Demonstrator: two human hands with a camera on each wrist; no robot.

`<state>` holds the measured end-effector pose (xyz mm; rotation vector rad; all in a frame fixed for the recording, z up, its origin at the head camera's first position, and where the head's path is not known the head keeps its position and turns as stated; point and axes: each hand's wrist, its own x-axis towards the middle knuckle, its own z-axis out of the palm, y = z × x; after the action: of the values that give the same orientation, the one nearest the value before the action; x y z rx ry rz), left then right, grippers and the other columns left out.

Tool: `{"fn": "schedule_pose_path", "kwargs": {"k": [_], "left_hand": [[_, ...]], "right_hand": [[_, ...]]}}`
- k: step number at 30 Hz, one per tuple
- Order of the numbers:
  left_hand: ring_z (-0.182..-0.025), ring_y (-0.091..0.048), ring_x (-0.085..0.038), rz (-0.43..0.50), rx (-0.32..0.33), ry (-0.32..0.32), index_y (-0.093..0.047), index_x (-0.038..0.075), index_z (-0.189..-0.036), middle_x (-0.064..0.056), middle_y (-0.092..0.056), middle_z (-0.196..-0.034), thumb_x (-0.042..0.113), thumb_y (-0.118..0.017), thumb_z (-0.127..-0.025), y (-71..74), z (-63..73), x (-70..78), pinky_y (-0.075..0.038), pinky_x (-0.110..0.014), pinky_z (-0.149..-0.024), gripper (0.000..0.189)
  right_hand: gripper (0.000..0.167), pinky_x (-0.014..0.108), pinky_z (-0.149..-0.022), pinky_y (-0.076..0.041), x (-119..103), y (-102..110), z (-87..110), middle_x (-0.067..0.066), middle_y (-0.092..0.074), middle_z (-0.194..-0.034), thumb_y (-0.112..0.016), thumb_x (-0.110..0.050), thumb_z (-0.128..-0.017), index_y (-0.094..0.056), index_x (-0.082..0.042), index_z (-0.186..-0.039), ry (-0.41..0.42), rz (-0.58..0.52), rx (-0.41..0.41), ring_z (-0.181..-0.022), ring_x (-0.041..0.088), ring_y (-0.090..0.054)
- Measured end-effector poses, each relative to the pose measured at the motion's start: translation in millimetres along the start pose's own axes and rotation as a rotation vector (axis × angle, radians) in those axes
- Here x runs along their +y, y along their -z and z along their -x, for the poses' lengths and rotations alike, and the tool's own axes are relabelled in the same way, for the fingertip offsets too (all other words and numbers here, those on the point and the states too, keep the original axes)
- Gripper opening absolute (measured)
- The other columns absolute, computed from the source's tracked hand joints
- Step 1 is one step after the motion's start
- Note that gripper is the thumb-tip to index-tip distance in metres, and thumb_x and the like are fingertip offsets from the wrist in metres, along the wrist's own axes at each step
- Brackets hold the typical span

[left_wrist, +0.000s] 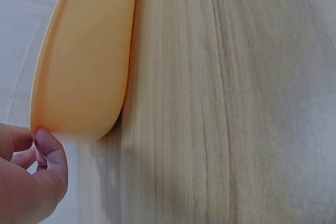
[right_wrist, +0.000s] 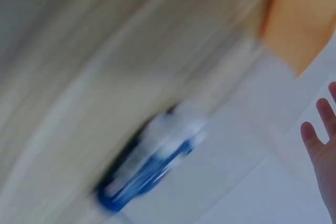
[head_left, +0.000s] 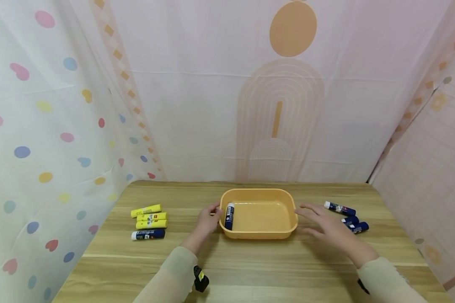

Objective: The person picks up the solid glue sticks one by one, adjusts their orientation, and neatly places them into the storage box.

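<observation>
An orange plastic tray (head_left: pixel 265 235) sits on the table, with one dark blue glue stick (head_left: pixel 229 216) with a white cap lying inside along its left wall. My left hand (head_left: pixel 208 219) is at the tray's left end; in the left wrist view, thumb and fingertip pinch the rim of the tray (left_wrist: pixel 86 61). At the opposite end my right hand (head_left: pixel 326 225) has its fingers spread, fingertips right by the rim. Dark blue glue sticks (head_left: pixel 340 208) lie just beyond that hand, one showing blurred in the right wrist view as a blue glue stick (right_wrist: pixel 149 158).
On the left of the wooden table (head_left: pixel 250 269) lie three yellow glue sticks (head_left: pixel 151 224) and a dark blue glue stick (head_left: pixel 148 234) with a white cap. A patterned curtain (head_left: pixel 197 126) hangs along the table's back edge and sides.
</observation>
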<state>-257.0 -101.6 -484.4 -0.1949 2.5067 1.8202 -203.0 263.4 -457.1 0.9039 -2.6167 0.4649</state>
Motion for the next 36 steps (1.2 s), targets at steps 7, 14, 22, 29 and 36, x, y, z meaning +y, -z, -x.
{"fn": "schedule_pose_path", "kwargs": {"k": [7,14,22,29,36], "left_hand": [[-0.066,-0.046,-0.011,-0.02,-0.004,0.005,-0.054,0.002,-0.132,-0.009,-0.053,-0.096,0.005,-0.052,-0.095,-0.2,0.0,0.4,-0.041,-0.018,-0.052,0.037],[-0.067,-0.046,-0.011,-0.025,-0.005,-0.014,-0.054,0.0,-0.131,-0.009,-0.053,-0.094,0.005,-0.052,-0.095,0.1,-0.3,1.1,-0.041,-0.019,-0.053,0.037],[-0.069,-0.047,-0.012,-0.034,-0.006,-0.02,-0.053,-0.001,-0.131,-0.01,-0.053,-0.096,0.005,-0.051,-0.095,0.8,0.1,1.1,-0.043,-0.02,-0.055,0.037],[-0.071,-0.048,-0.012,-0.027,-0.01,0.016,-0.053,0.002,-0.133,-0.009,-0.052,-0.098,0.008,-0.051,-0.096,1.3,0.9,2.5,-0.043,-0.02,-0.057,0.037],[-0.071,-0.047,-0.012,-0.027,-0.015,0.01,-0.053,0.001,-0.133,-0.009,-0.052,-0.097,0.007,-0.051,-0.096,1.4,0.6,1.7,-0.044,-0.021,-0.056,0.037]], "right_hand": [[0.074,0.046,-0.078,-0.049,43.6,19.4,52.5,0.011,-0.057,-0.117,-0.085,-0.013,-0.064,-0.056,-0.021,-0.132,0.033,0.128,0.093,-0.102,0.027,-0.055],[0.072,0.051,-0.08,-0.048,70.9,30.4,88.6,0.013,-0.057,-0.11,-0.083,-0.013,-0.067,-0.054,-0.02,-0.132,-0.11,0.158,0.034,-0.099,0.033,-0.055],[0.058,0.059,-0.083,-0.046,80.2,29.2,92.4,0.023,-0.059,-0.115,-0.078,-0.01,-0.073,-0.054,-0.009,-0.126,-0.175,0.173,-0.095,-0.102,0.045,-0.056],[0.062,0.053,-0.075,-0.05,85.7,23.7,87.9,0.016,-0.057,-0.106,-0.079,0.003,-0.067,-0.055,-0.007,-0.123,-0.139,0.176,-0.08,-0.093,0.038,-0.058],[0.062,0.054,-0.075,-0.049,88.9,19.8,90.0,0.017,-0.06,-0.107,-0.08,0.002,-0.064,-0.057,-0.008,-0.12,-0.099,0.182,-0.054,-0.091,0.038,-0.058]]}}
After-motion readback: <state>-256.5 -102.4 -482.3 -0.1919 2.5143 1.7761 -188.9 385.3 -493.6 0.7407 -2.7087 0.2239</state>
